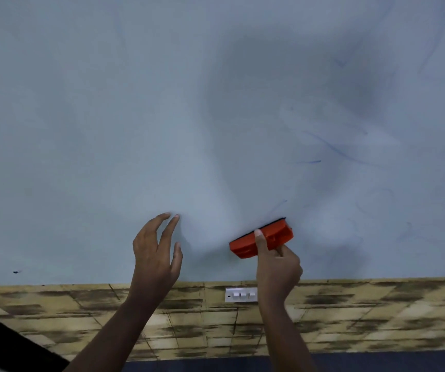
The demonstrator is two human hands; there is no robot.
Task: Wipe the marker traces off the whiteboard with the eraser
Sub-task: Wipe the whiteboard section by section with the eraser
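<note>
Orange plastic eraser (261,240) with a dark felt strip sits low on the pale whiteboard (108,116), felt edge against the surface, tilted up to the right. Right hand (277,264) grasps it — thumb over the near face, the other fingers hidden behind the body. Left hand (157,253) hovers just beside it, fingers spread and holding nothing; whether its fingertips touch the board is unclear. Faint blue marker traces (331,149) smear the board's right side — blurred. A white switch plate (241,294) is partly covered by the right wrist.

Orange eraser (261,238), blue traces (331,149), pale whiteboard (108,116).
</note>
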